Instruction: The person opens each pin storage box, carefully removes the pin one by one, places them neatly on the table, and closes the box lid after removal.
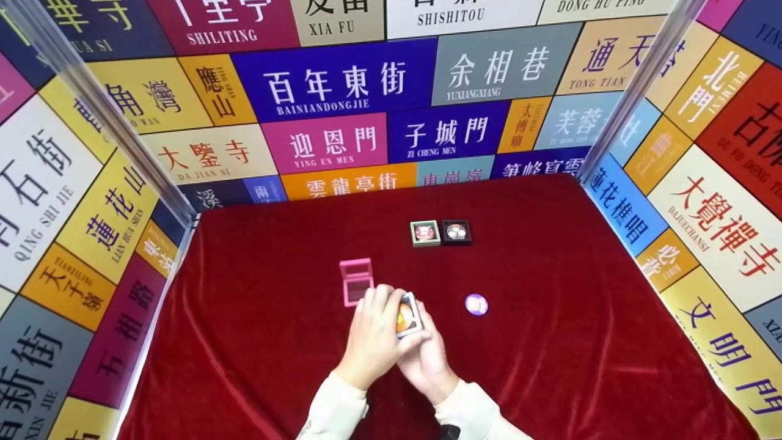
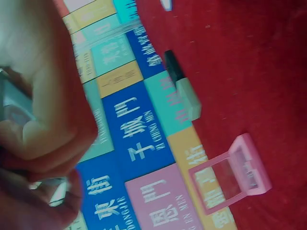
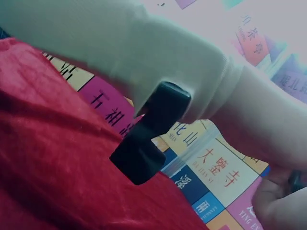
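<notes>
A small square box [image 1: 418, 315] with a pale rim and an orange-and-white round picture inside is held between both hands. My left hand [image 1: 370, 333] grips it from the left, fingers bent over its far side. From the right and below, my right hand [image 1: 430, 360] holds the same box. Just beyond the left hand stands a pink hinged box [image 1: 357, 278], its lid raised; the left wrist view shows its clear window. A purple round badge [image 1: 476, 304] lies on the cloth to the right. In the left wrist view, fingers hide most of the held grey box [image 2: 14, 103].
Farther back, a light green box [image 1: 425, 244] and a black box [image 1: 457, 243] sit side by side, each with a round badge inside. Red velvet cloth [image 1: 256, 318] covers the table. Printed panels [image 1: 336, 79] wall in the back and both sides.
</notes>
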The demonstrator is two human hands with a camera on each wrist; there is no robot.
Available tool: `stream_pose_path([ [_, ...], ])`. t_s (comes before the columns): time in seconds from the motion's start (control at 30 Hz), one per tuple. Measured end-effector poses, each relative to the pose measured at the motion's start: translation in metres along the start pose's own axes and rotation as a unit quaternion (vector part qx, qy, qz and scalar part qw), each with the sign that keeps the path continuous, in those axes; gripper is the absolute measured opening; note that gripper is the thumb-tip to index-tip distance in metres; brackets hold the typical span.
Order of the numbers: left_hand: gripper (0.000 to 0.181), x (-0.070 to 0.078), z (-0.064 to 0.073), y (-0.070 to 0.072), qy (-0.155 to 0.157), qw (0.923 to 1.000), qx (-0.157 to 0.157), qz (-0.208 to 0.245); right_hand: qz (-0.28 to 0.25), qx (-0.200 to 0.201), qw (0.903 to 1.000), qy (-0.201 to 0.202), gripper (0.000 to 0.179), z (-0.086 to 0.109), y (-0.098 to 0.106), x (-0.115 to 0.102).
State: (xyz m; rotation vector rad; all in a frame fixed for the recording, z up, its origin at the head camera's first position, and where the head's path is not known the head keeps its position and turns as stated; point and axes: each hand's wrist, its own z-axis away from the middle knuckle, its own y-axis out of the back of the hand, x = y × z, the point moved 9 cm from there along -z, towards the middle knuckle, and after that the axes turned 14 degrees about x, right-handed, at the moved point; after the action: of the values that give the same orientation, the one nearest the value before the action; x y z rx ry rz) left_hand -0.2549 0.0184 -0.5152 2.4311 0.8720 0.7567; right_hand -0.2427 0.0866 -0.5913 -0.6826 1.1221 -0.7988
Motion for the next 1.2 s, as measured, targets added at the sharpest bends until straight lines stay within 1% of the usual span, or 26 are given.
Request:
stream_pose_path([
  [0.1, 0.085, 0.001, 0.003, -0.004, -0.011, 0.9999, 0.011, 0.002, -0.002, 0.016, 0.9994, 0.030, 0.038, 0.000, 0.005, -0.004],
  [0.17, 0.084, 0.000, 0.005, -0.005, -0.009, 0.9997, 0.019, 0.010, 0.008, 0.019, 0.9989, 0.041, 0.038, 0.000, 0.007, -0.004],
  [0.27, 0.081, -0.003, 0.007, -0.004, 0.004, 0.9994, 0.019, 0.028, 0.033, 0.009, 0.9984, 0.045, 0.035, -0.002, 0.009, -0.004],
  [0.33, 0.080, -0.007, 0.007, -0.003, 0.017, 0.9990, 0.012, 0.041, 0.045, -0.013, 0.9982, 0.037, 0.033, -0.002, 0.008, -0.004],
  [0.4, 0.077, -0.012, 0.005, -0.001, 0.032, 0.9980, -0.002, 0.054, 0.054, -0.047, 0.9972, 0.020, 0.030, -0.002, 0.006, -0.004],
  [0.5, 0.074, -0.017, 0.001, 0.002, 0.048, 0.9967, -0.024, 0.061, 0.052, -0.097, 0.9938, -0.014, 0.033, -0.002, 0.002, -0.003],
  [0.53, 0.075, -0.018, -0.001, 0.002, 0.049, 0.9965, -0.032, 0.059, 0.051, -0.109, 0.9925, -0.023, 0.035, -0.002, 0.001, -0.003],
  [0.6, 0.077, -0.017, -0.002, 0.002, 0.044, 0.9969, -0.043, 0.048, 0.047, -0.115, 0.9917, -0.031, 0.036, -0.001, 0.000, -0.003],
  [0.7, 0.083, -0.015, 0.001, 0.000, 0.033, 0.9973, -0.059, 0.030, 0.033, -0.090, 0.9947, -0.035, 0.033, -0.003, 0.002, 0.000],
  [0.8, 0.084, -0.015, 0.005, -0.004, 0.032, 0.9971, -0.065, 0.022, 0.015, -0.051, 0.9978, -0.040, 0.039, -0.005, 0.005, 0.005],
  [0.93, 0.079, -0.016, 0.010, -0.006, 0.032, 0.9974, -0.060, 0.024, -0.002, -0.013, 0.9992, -0.037, 0.045, -0.006, 0.008, 0.010],
  [1.03, 0.077, -0.015, 0.012, -0.007, 0.024, 0.9980, -0.054, 0.023, -0.008, -0.003, 0.9997, -0.024, 0.045, -0.004, 0.008, 0.011],
  [1.1, 0.077, -0.014, 0.012, -0.007, 0.021, 0.9981, -0.053, 0.022, -0.010, 0.001, 0.9997, -0.023, 0.045, -0.004, 0.008, 0.011],
  [1.2, 0.077, -0.015, 0.011, -0.006, 0.030, 0.9980, -0.050, 0.026, -0.010, -0.004, 0.9995, -0.030, 0.044, -0.003, 0.007, 0.012],
])
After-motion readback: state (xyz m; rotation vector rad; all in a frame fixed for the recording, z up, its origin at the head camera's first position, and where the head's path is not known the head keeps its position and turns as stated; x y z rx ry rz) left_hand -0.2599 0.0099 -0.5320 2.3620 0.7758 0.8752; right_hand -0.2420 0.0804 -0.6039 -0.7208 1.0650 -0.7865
